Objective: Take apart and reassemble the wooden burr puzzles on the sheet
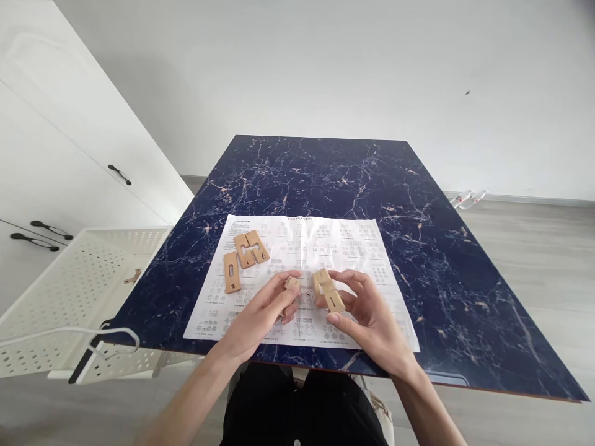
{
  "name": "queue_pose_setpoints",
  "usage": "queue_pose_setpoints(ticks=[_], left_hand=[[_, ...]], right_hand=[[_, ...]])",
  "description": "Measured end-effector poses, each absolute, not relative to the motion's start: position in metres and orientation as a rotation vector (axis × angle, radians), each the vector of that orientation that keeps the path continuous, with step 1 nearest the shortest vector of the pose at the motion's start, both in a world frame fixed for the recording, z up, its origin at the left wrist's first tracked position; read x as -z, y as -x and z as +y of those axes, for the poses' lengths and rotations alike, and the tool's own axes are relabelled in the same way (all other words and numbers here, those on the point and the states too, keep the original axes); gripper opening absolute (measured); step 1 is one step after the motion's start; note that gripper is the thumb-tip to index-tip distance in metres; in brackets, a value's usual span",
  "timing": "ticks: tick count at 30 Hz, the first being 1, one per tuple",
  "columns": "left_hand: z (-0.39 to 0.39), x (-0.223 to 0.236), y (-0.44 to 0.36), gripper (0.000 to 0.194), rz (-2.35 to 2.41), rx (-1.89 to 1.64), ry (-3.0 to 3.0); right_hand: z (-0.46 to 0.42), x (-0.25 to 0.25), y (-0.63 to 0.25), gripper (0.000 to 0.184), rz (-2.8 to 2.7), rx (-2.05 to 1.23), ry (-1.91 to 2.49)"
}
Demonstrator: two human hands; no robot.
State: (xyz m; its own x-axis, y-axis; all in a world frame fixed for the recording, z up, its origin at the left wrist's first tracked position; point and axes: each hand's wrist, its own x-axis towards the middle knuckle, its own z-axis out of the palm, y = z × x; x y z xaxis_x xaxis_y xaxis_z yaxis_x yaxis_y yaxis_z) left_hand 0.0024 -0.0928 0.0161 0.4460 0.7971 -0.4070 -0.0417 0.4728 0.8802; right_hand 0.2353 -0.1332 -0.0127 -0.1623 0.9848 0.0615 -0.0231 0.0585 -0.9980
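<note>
Just below the centre of the frame, two bare hands worked over a printed sheet (367, 238) that lay on a dark blue, marble-patterned table (320, 179). The left hand (264, 306) was curled closely about a small wooden piece (292, 283), thumb on top; most of it was hidden by the fingers, and I could not read its mark. The right hand (367, 303) stood wider, thumb and fingers spread around a notched wooden block (328, 288) with a dark stroke on its lower end. From where I stood, I couldn't tell whether that block was one part or several. The two held things were near each other but apart.

Left of the hands, on the sheet's upper left, lay three flat pieces: a slotted piece marked 2 (233, 280), then a piece marked 1 (241, 246) beside a piece marked 3 (263, 248). A white perforated cart (105, 260) stood at the frame's left.
</note>
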Motion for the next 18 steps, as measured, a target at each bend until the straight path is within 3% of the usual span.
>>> queue_pose_setpoints(ticks=[4,9,13,18], left_hand=[[-0.092,-0.017,-0.007,0.046,0.926,-0.665,-0.890],[-0.094,-0.023,-0.013,0.055,0.849,-0.620,-0.937],[-0.098,-0.030,-0.015,0.043,0.803,-0.570,-0.989],[-0.093,-0.030,-0.009,0.041,0.764,-0.503,-1.029]], right_hand=[[-0.130,0.007,-0.232,0.064,-1.352,-1.343,1.028],[-0.125,-0.006,-0.214,0.057,-1.445,-1.224,1.023],[-0.123,-0.006,-0.201,0.053,-1.514,-1.115,1.100],[-0.119,-0.003,-0.220,0.064,-1.596,-1.327,1.058]])
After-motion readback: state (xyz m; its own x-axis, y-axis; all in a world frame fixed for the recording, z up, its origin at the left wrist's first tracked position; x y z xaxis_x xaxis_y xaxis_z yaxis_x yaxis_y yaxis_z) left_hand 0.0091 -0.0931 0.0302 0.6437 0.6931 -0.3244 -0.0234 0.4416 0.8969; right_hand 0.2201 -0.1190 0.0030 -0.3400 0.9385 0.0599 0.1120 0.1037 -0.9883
